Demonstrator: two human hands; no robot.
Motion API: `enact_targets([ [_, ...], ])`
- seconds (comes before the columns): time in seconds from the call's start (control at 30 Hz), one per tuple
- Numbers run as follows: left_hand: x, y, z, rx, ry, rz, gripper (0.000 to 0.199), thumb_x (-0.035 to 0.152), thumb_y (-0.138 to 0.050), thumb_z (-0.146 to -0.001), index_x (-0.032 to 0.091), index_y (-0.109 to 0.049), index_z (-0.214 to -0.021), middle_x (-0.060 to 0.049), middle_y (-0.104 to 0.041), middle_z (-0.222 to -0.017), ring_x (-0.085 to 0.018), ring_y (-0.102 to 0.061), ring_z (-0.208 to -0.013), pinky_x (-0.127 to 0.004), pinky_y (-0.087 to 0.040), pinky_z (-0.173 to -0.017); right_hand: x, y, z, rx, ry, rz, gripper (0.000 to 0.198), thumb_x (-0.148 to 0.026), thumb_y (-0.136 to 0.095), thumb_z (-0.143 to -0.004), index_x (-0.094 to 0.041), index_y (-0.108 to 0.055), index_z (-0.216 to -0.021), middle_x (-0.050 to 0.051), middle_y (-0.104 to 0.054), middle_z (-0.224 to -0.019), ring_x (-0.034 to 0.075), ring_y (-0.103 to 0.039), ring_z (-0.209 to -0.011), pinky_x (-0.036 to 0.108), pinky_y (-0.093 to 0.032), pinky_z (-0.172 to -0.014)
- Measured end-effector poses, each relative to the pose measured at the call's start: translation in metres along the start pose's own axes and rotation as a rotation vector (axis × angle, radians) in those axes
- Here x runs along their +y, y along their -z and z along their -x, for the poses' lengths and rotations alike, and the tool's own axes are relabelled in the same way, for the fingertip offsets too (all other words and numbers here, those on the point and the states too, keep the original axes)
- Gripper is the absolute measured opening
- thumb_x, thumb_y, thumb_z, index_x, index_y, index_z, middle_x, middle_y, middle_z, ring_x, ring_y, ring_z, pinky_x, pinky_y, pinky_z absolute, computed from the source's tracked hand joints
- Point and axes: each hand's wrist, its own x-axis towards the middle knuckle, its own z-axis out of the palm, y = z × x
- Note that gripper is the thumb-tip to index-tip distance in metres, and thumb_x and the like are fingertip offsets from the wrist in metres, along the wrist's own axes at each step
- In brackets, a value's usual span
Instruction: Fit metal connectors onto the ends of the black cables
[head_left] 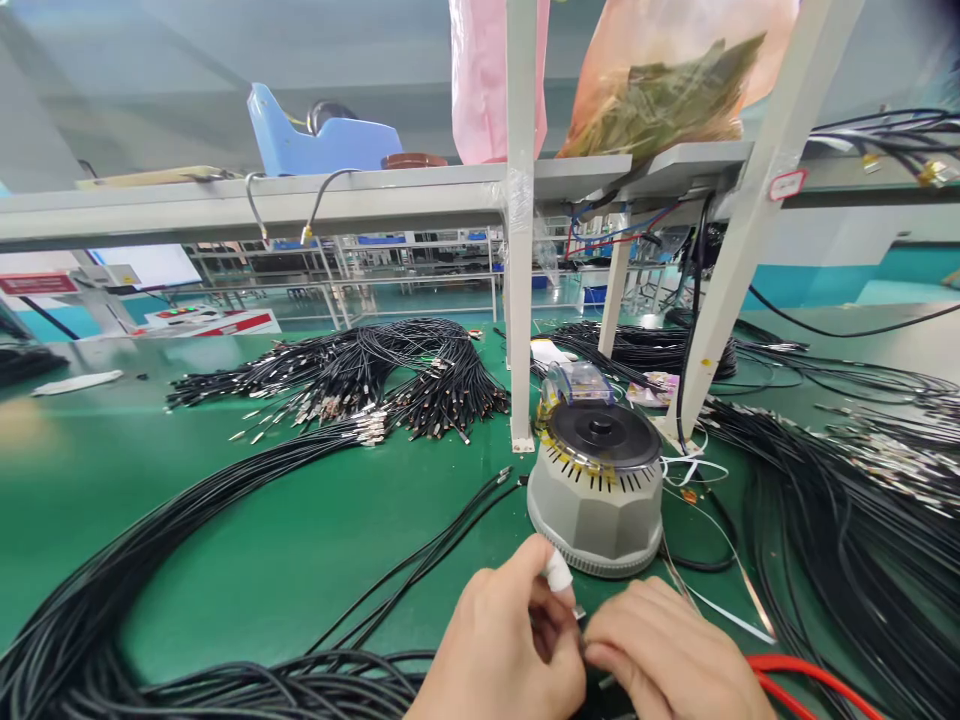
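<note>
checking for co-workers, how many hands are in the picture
2, both the wearer's: left hand and right hand meet at the bottom edge, before the grey round dispenser.

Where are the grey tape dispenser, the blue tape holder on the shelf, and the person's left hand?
grey tape dispenser (596,510): head view, on its ribbed grey side wall.
blue tape holder (315,145): head view, on its blue body.
left hand (502,645): head view, on the back of the hand.
</note>
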Motion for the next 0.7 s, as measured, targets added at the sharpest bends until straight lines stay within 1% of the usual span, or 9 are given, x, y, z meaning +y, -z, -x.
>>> enact_targets([
  [0.07, -0.008, -0.002, -0.002, -0.047, 0.053, 0.195, 0.021, 0.005, -0.052, -0.064, 0.02, -0.042, -0.076, 0.007, -0.053, -0.057, -0.007, -0.049, -0.052, -0.016, -0.034, -0.047, -0.001, 0.002, 0.0, -0.008, 0.002, -0.056, 0.023, -0.012, -0.047, -0.095, -0.016, -0.062, -0.078, 0.002, -0.064, -0.072, 0.015, -0.058, -0.067, 0.028, -0.044, -0.063],
  [0.1, -0.012, -0.002, -0.002, -0.079, 0.078, 0.285, 0.022, 0.006, -0.052, -0.064, 0.019, -0.043, -0.079, 0.007, -0.055, -0.057, -0.007, -0.05, -0.051, -0.016, -0.036, -0.048, -0.001, 0.003, 0.0, -0.01, -0.043, -0.105, 0.023, -0.014, -0.048, -0.096, -0.017, -0.062, -0.078, 0.002, -0.065, -0.073, 0.014, -0.059, -0.069, 0.027, -0.045, -0.064],
  [0.17, -0.018, 0.0, -0.001, -0.117, 0.122, 0.416, 0.024, 0.009, -0.052, -0.066, 0.019, -0.042, -0.086, 0.007, -0.059, -0.06, -0.008, -0.054, -0.051, -0.018, -0.043, -0.051, -0.001, 0.004, -0.001, -0.022, -0.189, -0.23, 0.025, -0.02, -0.047, -0.098, -0.02, -0.064, -0.08, 0.0, -0.066, -0.076, 0.013, -0.062, -0.071, 0.023, -0.047, -0.065],
  [0.27, -0.017, 0.004, 0.003, -0.108, 0.175, 0.517, 0.025, 0.017, -0.06, -0.072, 0.017, -0.044, -0.091, 0.003, -0.063, -0.067, -0.01, -0.058, -0.056, -0.022, -0.047, -0.054, 0.0, 0.004, -0.002, -0.065, -0.37, -0.398, 0.028, -0.03, -0.046, -0.1, -0.022, -0.064, -0.081, -0.001, -0.067, -0.079, 0.012, -0.063, -0.072, 0.02, -0.047, -0.066],
  [0.37, -0.011, 0.006, 0.008, -0.109, 0.157, 0.566, 0.025, 0.026, -0.063, -0.079, 0.015, -0.048, -0.096, -0.004, -0.068, -0.081, -0.013, -0.061, -0.07, -0.023, -0.048, -0.06, 0.002, 0.002, -0.002, -0.117, -0.474, -0.463, 0.03, -0.038, -0.045, -0.099, -0.022, -0.063, -0.081, 0.0, -0.066, -0.079, 0.014, -0.062, -0.074, 0.022, -0.046, -0.069],
  [0.43, -0.009, 0.006, 0.009, -0.09, 0.116, 0.543, 0.026, 0.029, -0.064, -0.082, 0.015, -0.052, -0.1, -0.007, -0.071, -0.088, -0.014, -0.062, -0.072, -0.023, -0.047, -0.06, 0.002, 0.001, -0.001, -0.14, -0.527, -0.475, 0.034, -0.044, -0.044, -0.098, -0.022, -0.064, -0.082, 0.001, -0.066, -0.08, 0.016, -0.061, -0.076, 0.023, -0.045, -0.07],
  [0.53, -0.012, 0.003, 0.01, 0.013, 0.053, 0.34, 0.022, 0.026, -0.068, -0.079, 0.017, -0.06, -0.097, -0.006, -0.075, -0.087, -0.017, -0.068, -0.075, -0.022, -0.049, -0.061, 0.0, 0.002, -0.001, -0.146, -0.618, -0.522, 0.041, -0.053, -0.043, -0.096, -0.02, -0.063, -0.081, 0.002, -0.063, -0.076, 0.017, -0.057, -0.073, 0.025, -0.042, -0.067],
  [0.6, -0.015, 0.001, 0.011, 0.062, -0.01, 0.19, 0.018, 0.022, -0.067, -0.08, 0.019, -0.065, -0.098, -0.004, -0.077, -0.089, -0.018, -0.071, -0.081, -0.022, -0.052, -0.067, -0.001, 0.002, -0.003, -0.149, -0.685, -0.627, 0.044, -0.056, -0.045, -0.093, -0.018, -0.057, -0.073, 0.001, -0.056, -0.068, 0.015, -0.051, -0.067, 0.025, -0.038, -0.063],
  [0.7, -0.016, -0.001, 0.012, 0.052, -0.115, 0.012, 0.018, 0.02, -0.066, -0.082, 0.023, -0.068, -0.1, 0.0, -0.077, -0.093, -0.017, -0.072, -0.085, -0.022, -0.053, -0.074, -0.001, 0.0, -0.006, -0.164, -0.786, -0.829, 0.045, -0.055, -0.051, -0.089, -0.017, -0.047, -0.066, -0.002, -0.045, -0.061, 0.012, -0.043, -0.059, 0.023, -0.034, -0.057],
])
